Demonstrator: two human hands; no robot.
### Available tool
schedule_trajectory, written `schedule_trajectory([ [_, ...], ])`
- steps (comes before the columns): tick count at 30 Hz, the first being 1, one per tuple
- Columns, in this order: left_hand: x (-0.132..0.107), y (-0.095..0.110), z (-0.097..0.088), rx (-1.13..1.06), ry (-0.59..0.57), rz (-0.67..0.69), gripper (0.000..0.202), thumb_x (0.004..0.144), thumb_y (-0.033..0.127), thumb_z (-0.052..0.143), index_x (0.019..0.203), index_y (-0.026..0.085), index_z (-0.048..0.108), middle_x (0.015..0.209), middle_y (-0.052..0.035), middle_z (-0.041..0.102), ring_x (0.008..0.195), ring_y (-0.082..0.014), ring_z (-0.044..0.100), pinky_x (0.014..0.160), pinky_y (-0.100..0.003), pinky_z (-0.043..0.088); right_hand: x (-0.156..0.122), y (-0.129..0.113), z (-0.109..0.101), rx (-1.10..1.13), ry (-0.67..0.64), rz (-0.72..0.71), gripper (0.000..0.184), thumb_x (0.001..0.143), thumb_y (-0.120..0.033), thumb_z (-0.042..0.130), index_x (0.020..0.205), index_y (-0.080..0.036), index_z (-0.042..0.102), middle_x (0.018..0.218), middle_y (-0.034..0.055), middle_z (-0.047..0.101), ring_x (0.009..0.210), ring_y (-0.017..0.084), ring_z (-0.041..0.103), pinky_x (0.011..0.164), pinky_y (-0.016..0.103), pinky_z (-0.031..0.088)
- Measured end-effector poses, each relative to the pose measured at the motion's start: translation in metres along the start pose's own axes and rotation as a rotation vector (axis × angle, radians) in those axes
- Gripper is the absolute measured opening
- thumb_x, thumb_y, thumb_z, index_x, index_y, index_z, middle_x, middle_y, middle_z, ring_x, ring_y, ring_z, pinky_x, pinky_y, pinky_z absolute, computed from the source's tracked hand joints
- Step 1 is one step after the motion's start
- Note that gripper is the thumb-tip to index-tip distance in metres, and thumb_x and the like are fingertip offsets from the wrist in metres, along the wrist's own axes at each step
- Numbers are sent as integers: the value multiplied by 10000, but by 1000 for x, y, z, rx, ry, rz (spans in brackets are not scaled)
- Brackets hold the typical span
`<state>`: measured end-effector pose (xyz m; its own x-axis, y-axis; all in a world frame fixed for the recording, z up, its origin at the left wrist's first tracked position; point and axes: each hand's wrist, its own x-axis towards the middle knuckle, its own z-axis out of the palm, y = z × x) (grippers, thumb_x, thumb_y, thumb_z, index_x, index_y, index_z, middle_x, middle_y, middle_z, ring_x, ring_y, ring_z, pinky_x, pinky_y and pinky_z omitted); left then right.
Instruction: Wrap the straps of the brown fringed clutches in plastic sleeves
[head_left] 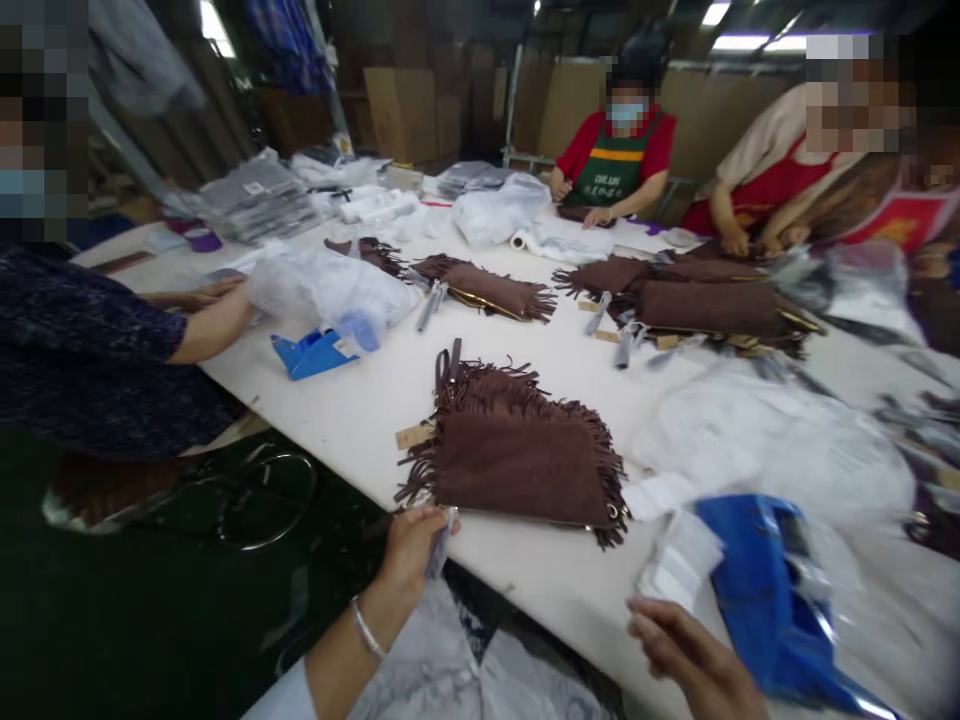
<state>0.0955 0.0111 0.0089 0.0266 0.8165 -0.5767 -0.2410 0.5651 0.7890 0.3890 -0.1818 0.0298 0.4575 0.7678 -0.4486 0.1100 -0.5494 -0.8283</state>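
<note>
Left hand [409, 548] pinching small grey wrapped piece [437, 555]; brown fringed bag [517, 465] on table [352, 430] just beyond that grip. Right hand [697, 655] near white slips [682, 560], can't tell if gripping.

Cardboard boxes [401, 115] stand beyond the table [345, 415]; 1 person [661, 145] wears a green apron [619, 175].
</note>
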Motion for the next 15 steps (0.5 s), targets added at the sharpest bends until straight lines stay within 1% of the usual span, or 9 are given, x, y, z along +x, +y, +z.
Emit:
schedule_trajectory([
  [2, -3, -1, 0, 2, -14, -1, 201, 533, 263, 760, 597, 98, 666, 644, -91, 677, 621, -161, 615, 611, -237, 453, 14, -43, 62, 78, -115, -124, 306, 718, -473, 668, 894, -227, 718, 759, 43, 681, 640, 179, 590, 585, 278, 505],
  [4, -4, -1, -1, 9, -23, 8, 207, 537, 270, 763, 593, 102, 656, 638, -89, 671, 603, -160, 602, 586, -238, 434, 31, -75, 114, 131, -241, -218, 265, 748, -408, 634, 899, -201, 705, 776, 40, 682, 658, 167, 589, 565, 254, 483],
  [5, -5, -1, -1, 15, -25, 8, 215, 543, 279, 766, 595, 104, 652, 630, -86, 667, 585, -156, 590, 569, -238, 421, 39, -85, 134, 132, -298, -258, 237, 760, -365, 610, 898, -194, 699, 779, 34, 681, 656, 157, 582, 555, 241, 471],
  [7, -5, -1, -1, 16, -18, 9, 233, 554, 299, 769, 602, 110, 643, 614, -74, 656, 554, -148, 568, 546, -239, 401, 52, -96, 164, 105, -399, -343, 207, 779, -278, 548, 899, -191, 692, 788, 19, 679, 642, 137, 566, 553, 222, 458],
  [8, -6, -1, -1, 9, -14, 13, 234, 559, 304, 766, 605, 114, 638, 610, -68, 651, 548, -146, 562, 545, -240, 398, 56, -99, 174, 78, -434, -389, 214, 784, -237, 517, 898, -192, 691, 792, 12, 679, 632, 128, 559, 564, 219, 458],
  [10, -6, -1, -1, -7, 3, 24, 219, 565, 299, 749, 612, 123, 628, 598, -52, 639, 541, -144, 555, 545, -240, 393, 60, -102, 186, 8, -460, -481, 257, 785, -170, 465, 901, -195, 692, 794, 4, 680, 606, 115, 551, 594, 219, 462],
  [12, -7, -3, 0, -18, 23, 34, 194, 565, 283, 728, 627, 130, 624, 592, -38, 630, 537, -143, 551, 541, -239, 389, 62, -106, 191, -87, -442, -553, 288, 791, -131, 439, 908, -199, 694, 790, 3, 675, 577, 105, 547, 612, 217, 456],
  [15, -7, -7, 1, -19, 54, 41, 189, 573, 282, 710, 665, 134, 634, 607, -35, 637, 551, -151, 559, 546, -241, 398, 61, -116, 194, -253, -410, -624, 269, 839, -140, 441, 897, -207, 695, 771, 3, 660, 561, 101, 545, 619, 210, 432],
])
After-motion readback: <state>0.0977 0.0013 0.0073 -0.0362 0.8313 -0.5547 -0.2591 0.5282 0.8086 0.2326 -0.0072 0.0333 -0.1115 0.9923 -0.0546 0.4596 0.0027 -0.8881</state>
